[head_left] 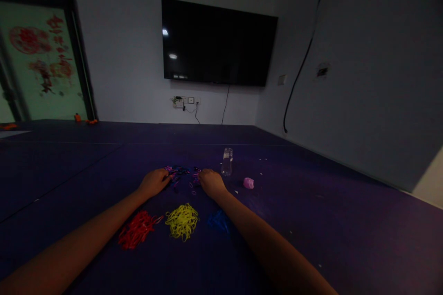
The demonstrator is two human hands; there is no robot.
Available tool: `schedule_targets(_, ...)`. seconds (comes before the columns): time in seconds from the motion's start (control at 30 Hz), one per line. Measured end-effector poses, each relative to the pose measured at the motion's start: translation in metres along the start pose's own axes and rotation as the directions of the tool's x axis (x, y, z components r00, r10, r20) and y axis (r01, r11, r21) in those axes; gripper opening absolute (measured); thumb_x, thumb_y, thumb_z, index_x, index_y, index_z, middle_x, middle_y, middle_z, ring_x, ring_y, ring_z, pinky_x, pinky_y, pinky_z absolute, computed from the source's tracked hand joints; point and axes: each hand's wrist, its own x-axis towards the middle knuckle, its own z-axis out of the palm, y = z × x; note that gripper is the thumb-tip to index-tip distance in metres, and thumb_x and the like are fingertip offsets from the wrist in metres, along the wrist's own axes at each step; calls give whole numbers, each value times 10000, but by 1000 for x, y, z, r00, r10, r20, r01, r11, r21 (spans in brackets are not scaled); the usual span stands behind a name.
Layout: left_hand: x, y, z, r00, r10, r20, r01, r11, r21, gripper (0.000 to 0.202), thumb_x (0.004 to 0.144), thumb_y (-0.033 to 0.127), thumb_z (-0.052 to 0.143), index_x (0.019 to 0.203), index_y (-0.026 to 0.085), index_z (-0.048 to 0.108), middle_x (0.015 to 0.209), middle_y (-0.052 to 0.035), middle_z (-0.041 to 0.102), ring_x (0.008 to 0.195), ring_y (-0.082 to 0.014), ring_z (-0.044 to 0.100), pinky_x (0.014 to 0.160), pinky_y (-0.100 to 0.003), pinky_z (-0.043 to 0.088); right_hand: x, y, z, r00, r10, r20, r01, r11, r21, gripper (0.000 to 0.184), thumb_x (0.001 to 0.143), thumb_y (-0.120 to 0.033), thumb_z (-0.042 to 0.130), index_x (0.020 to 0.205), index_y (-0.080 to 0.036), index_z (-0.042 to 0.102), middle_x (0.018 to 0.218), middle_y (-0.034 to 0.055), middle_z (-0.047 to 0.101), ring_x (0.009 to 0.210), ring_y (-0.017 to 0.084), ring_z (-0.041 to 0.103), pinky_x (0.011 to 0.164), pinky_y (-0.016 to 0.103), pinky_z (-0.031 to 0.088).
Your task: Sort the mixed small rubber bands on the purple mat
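Observation:
Small rubber bands in purple, pink and dark blue (180, 170) lie in a loose, spread-out heap between my two hands. My left hand (154, 182) rests at the heap's left edge, its fingers curled in on some bands. At the right edge my right hand (210, 182) bends its fingers down over more of them; its fingertips are partly hidden. Closer to me are a red pile of rubber bands (138, 229), a yellow pile (182, 221) and a smaller blue pile (218, 221), which lies beside my right forearm.
A clear bottle (227, 162) stands just beyond my right hand. To its right sits a crumpled pink lump (248, 183). Small white scraps dot the purple surface (311, 221). A television (218, 41) hangs on the far wall, and a black cable (301, 71) runs down the right wall.

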Motion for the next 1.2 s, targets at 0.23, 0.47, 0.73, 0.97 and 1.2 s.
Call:
schedule_targets(0.23, 0, 1, -1, 1000, 7, 3, -7, 1000, 8, 281, 849, 319, 385, 658, 187, 544, 702, -33, 603, 665, -170, 564, 574, -257, 350, 0, 0, 0, 1000, -4, -11, 4, 1000, 7, 291, 902, -211, 360, 968, -140, 634, 1024, 113, 627, 935, 198, 579, 778, 278, 431)
schedule_targets(0.47, 1, -1, 0, 1000, 16, 8, -16, 1000, 2, 276, 854, 314, 390, 660, 187, 540, 708, -37, 601, 682, -174, 569, 596, -259, 361, -2, -1, -2, 1000, 17, 6, -17, 1000, 24, 285, 901, -218, 364, 992, -151, 625, 1030, 103, 627, 949, 192, 575, 779, 266, 425)
schedule_targets(0.73, 1, -2, 1, 1000, 19, 6, -19, 1000, -16, 236, 847, 292, 424, 673, 186, 544, 731, -37, 612, 693, -172, 580, 596, -255, 360, -1, -1, -2, 1000, 8, -3, -8, 1000, 13, 274, 899, -211, 373, 973, -143, 628, 1021, 111, 627, 928, 199, 582, 759, 276, 432)
schedule_targets(0.97, 1, -2, 1, 1000, -3, 21, 4, 1000, -14, 259, 844, 310, 413, 659, 193, 550, 709, -28, 616, 691, -171, 576, 597, -258, 368, -3, -2, -4, 1000, 9, 3, -9, 1000, 10, 281, 901, -213, 366, 978, -145, 627, 1019, 113, 628, 940, 195, 577, 770, 274, 434)
schedule_targets(1.2, 0, -1, -1, 1000, 8, 29, -7, 1000, -18, 285, 855, 318, 386, 673, 187, 562, 731, -43, 621, 691, -177, 576, 588, -260, 364, -2, -2, -4, 1000, 22, 9, -23, 1000, 6, 280, 898, -219, 369, 973, -149, 630, 1021, 113, 627, 929, 199, 581, 762, 272, 439)
